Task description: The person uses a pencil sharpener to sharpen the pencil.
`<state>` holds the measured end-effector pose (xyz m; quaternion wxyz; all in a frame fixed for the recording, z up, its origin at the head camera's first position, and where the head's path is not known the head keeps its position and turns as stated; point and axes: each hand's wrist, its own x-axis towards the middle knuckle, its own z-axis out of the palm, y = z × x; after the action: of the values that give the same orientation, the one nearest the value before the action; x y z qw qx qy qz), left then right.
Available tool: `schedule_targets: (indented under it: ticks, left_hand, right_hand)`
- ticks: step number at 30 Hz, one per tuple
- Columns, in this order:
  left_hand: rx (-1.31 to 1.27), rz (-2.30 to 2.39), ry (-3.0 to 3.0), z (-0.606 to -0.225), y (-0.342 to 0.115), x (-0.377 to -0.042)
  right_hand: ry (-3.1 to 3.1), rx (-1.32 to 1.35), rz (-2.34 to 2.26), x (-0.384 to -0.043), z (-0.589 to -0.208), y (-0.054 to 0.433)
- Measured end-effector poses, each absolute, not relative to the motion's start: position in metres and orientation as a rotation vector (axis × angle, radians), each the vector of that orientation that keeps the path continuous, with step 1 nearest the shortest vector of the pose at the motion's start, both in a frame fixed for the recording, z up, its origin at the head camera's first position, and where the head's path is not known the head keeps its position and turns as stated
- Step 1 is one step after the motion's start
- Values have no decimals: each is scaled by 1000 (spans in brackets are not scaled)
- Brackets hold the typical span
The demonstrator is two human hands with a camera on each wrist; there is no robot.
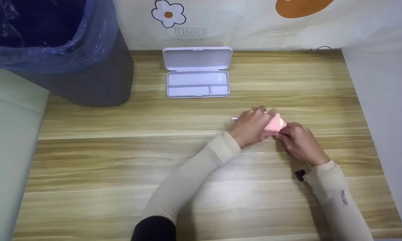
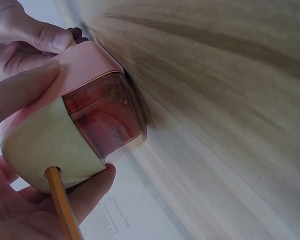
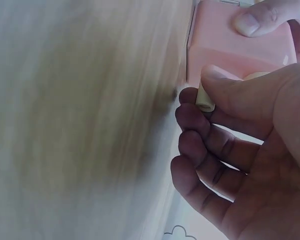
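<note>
My left hand grips a pink hand-crank pencil sharpener low over the table's right half. In the left wrist view, a pencil with orange sides sticks into the hole of the sharpener's cream front, and a see-through shavings drawer forms its lower part. On the crank side, thumb and index finger of my right hand pinch the small cream crank knob. The other right fingers curl loosely beside it. The pencil's tip is hidden inside the sharpener.
A pale lilac pencil case lies with its lid up near the back wall, its divided compartments facing up. At the back left stands a tall grey bin lined with a blue bag. Walls border the wooden tabletop at back and sides.
</note>
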<state>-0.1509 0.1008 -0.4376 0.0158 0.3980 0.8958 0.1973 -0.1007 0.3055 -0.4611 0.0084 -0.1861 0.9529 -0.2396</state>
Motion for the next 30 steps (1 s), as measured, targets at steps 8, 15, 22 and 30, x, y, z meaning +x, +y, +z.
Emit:
schedule_targets:
  ticks: [8,15,22,30]
  left_hand:
    - [1235,649,2770,-437,101,-151]
    - [1226,674,2759,-437,102,-151]
    - [1218,647,2771,-436,101,-151]
    - [1213,648,2769,-437,100,-150]
  right_hand:
    - [3009,-642,-744,-89,-455,305]
    - [3017,-628,-738,-81,-450,305]
    - [3022,-697,-744,-78,-444,304]
    - [3044,-778,-729,-74,-434,306]
